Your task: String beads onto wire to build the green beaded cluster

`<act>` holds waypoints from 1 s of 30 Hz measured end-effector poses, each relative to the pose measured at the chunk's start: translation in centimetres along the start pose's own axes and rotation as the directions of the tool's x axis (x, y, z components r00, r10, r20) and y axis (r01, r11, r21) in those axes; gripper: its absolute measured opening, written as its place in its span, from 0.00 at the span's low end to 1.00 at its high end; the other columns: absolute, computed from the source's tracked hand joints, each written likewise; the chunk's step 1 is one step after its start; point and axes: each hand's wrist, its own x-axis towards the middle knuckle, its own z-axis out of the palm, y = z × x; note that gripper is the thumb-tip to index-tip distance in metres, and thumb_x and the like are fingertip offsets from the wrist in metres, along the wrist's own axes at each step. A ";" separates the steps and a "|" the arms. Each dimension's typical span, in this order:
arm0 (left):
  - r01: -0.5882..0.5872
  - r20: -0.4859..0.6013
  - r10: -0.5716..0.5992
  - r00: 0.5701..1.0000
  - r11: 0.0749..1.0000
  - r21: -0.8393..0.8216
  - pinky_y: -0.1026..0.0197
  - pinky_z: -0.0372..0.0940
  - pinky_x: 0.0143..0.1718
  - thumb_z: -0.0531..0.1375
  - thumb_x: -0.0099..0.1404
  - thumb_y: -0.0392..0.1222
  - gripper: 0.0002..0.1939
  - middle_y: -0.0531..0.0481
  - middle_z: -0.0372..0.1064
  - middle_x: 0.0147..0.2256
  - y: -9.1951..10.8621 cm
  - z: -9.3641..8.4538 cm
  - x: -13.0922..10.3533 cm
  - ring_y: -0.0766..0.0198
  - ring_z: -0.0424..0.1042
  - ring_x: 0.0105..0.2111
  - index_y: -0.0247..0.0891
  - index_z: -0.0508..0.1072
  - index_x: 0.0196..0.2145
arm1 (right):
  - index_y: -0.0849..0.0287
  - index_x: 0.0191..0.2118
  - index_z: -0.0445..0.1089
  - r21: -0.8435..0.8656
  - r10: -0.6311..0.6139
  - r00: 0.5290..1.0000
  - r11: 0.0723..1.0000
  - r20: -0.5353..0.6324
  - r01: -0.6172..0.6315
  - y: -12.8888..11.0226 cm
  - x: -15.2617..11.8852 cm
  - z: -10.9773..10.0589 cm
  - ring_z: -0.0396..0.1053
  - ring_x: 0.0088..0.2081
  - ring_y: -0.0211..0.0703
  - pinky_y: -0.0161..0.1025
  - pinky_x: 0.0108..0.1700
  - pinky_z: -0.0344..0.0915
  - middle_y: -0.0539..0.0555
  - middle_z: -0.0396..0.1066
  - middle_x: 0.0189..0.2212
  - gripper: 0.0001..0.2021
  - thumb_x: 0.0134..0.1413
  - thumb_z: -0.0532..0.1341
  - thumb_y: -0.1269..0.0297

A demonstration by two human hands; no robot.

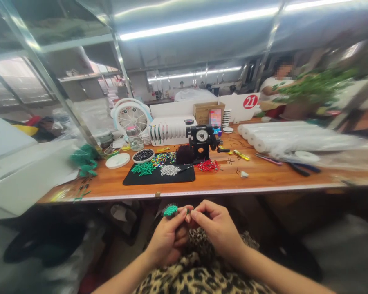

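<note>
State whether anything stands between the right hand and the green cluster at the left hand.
The thumb and fingertips of the left hand lie between the right hand and the green cluster; no other barrier shows.

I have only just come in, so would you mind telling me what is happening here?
A person is doing handwork in front of the wooden bench. The left hand holds a green-topped bundle; the right hand pinches at its fingertips, at a piece too small to identify. On the bench, a black mat carries green pieces, mixed beads and pale pieces.
</note>
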 end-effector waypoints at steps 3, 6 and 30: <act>-0.021 -0.041 0.022 0.999 0.999 0.034 0.75 0.37 0.10 0.68 0.49 0.41 0.16 0.57 0.60 0.19 -0.2 -0.1 0.1 0.81 0.40 0.12 0.33 0.72 0.35 | 0.64 0.23 0.71 0.019 0.056 0.998 0.998 0.012 -0.056 0.2 0.2 -0.1 0.62 0.23 0.34 0.31 0.27 0.60 0.51 0.70 0.20 0.11 0.48 0.62 0.61; -0.002 -0.071 0.007 0.997 0.998 0.063 0.74 0.36 0.10 0.69 0.47 0.42 0.20 0.57 0.62 0.19 -0.3 -0.1 0.2 0.80 0.42 0.11 0.35 0.71 0.37 | 0.65 0.23 0.71 0.087 0.161 0.985 0.982 0.062 -0.166 0.8 0.4 -0.2 0.57 0.18 0.30 0.30 0.21 0.55 0.50 0.67 0.17 0.14 0.46 0.63 0.57; -0.004 0.046 -0.007 0.999 0.970 0.244 0.71 0.40 0.13 0.67 0.49 0.46 0.17 0.59 0.54 0.16 -0.5 0.0 -0.2 0.76 0.46 0.13 0.36 0.62 0.25 | 0.64 0.25 0.71 0.224 0.193 0.981 0.956 0.014 -0.191 2.4 0.4 -1.3 0.60 0.21 0.31 0.30 0.25 0.57 0.49 0.68 0.19 0.12 0.40 0.68 0.58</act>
